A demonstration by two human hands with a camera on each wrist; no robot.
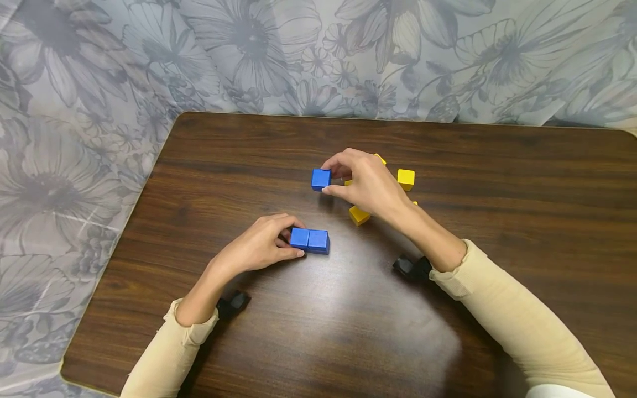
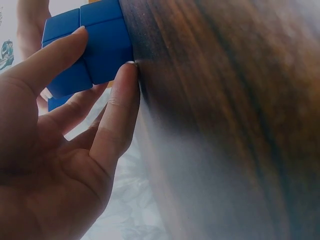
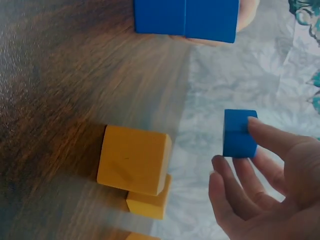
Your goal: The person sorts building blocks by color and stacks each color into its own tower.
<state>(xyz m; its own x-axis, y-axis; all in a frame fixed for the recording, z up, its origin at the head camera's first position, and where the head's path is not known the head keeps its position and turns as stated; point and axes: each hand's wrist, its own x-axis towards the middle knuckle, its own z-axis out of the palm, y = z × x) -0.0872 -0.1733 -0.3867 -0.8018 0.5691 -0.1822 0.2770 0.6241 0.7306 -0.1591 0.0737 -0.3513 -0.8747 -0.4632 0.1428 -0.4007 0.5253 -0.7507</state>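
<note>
Blue cubes stand joined side by side as a block (image 1: 318,241) on the brown table, two wide and two high in the left wrist view. My left hand (image 1: 259,243) holds this block at its left end, thumb on the near side and fingers around the far side. Farther back, my right hand (image 1: 368,179) pinches a single blue cube (image 1: 320,179) between thumb and fingertips. That cube is raised off the tabletop in the right wrist view, apart from the block. Under and around the right hand lie several yellow cubes (image 1: 406,179), some partly hidden by it.
A yellow cube (image 1: 359,215) sits just below the right wrist, between the right arm and the blue block. The wooden table (image 1: 239,160) ends at a back edge before a floral curtain (image 1: 249,55). Black wrist cameras (image 1: 234,304) hang under both forearms.
</note>
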